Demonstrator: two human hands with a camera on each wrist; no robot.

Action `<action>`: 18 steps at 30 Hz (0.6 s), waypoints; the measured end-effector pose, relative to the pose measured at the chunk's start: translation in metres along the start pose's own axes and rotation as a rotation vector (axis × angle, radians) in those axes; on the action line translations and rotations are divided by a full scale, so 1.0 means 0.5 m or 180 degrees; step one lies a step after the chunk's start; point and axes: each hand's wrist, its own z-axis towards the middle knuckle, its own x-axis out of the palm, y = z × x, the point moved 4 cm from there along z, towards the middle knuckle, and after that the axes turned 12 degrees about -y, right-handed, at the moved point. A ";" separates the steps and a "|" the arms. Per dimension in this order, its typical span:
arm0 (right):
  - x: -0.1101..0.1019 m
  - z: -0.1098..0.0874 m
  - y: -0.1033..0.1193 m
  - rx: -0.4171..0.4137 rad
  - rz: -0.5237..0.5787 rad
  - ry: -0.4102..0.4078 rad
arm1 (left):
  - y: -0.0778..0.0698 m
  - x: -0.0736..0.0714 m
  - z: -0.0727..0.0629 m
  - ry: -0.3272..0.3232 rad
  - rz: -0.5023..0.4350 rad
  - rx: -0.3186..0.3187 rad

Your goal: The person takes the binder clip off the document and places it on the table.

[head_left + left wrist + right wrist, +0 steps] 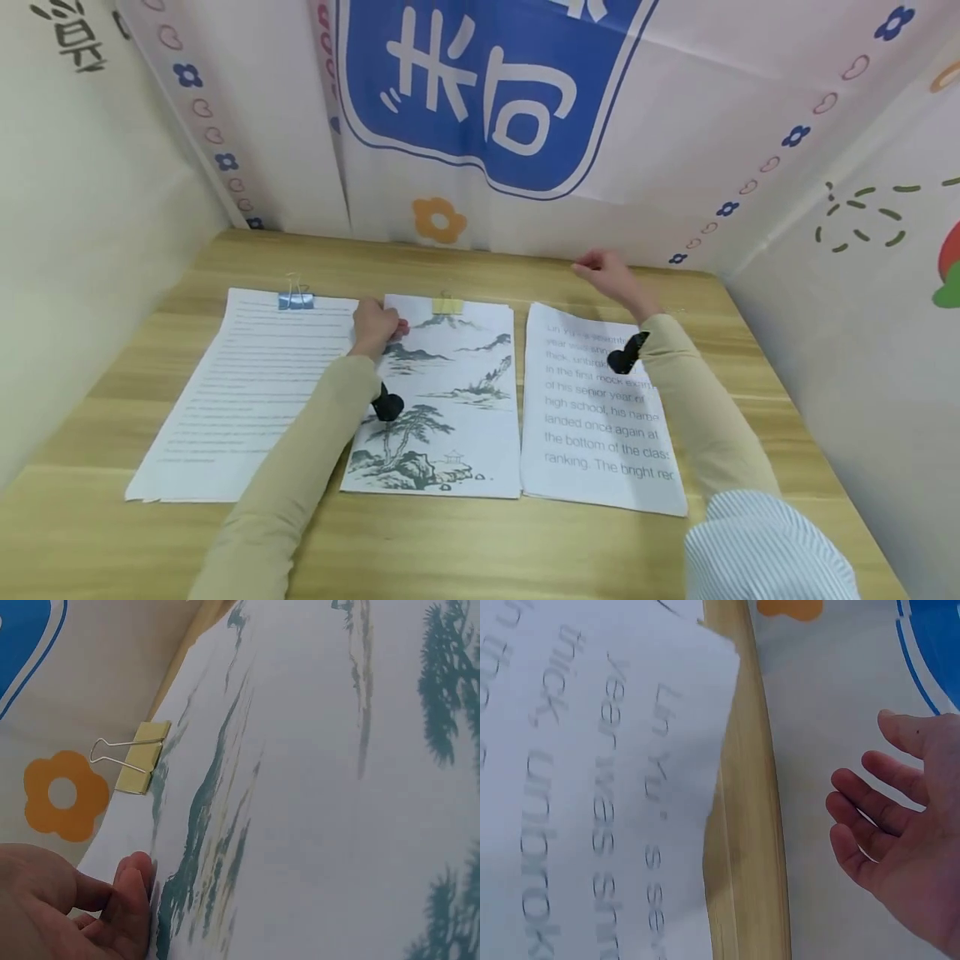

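Three stacks of paper lie side by side. My left hand (375, 327) is at the upper left corner of the middle stack, which has an ink landscape (442, 400) on top; its fingers (133, 900) are loosely bent and touch the sheet. A yellow binder clip (447, 306) grips that stack's top edge. Past the top edge of the right-hand stack of large-print pages (592, 417), my right hand (611, 275) hovers with nothing in it. In the right wrist view its fingers (862, 802) are relaxed and spread apart.
On the left lies a stack of small-print pages (247, 375) with a blue binder clip (296, 300) at its top. The wooden table (450, 542) meets a printed white backdrop (285, 125) behind and at both sides.
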 end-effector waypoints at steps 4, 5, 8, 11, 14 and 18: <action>0.066 0.014 0.051 -0.0086 0.0022 0.0249 | 0.001 0.006 -0.006 -0.0158 -0.0009 0.0083; 0.081 0.017 0.064 -0.0088 0.0035 0.0313 | 0.002 0.006 -0.007 -0.0186 -0.0042 0.0112; 0.126 0.025 0.100 -0.0133 0.0111 0.0486 | 0.006 0.007 -0.009 -0.0255 -0.0182 0.0176; 0.167 0.032 0.130 -0.0148 0.0229 0.0689 | 0.011 0.007 -0.011 -0.0262 -0.0284 0.0188; 0.205 0.034 0.157 -0.0165 0.0329 0.0917 | 0.015 0.007 -0.014 -0.0286 -0.0325 0.0192; 0.248 0.037 0.185 -0.0242 0.0361 0.1162 | 0.018 0.006 -0.017 -0.0342 -0.0380 0.0243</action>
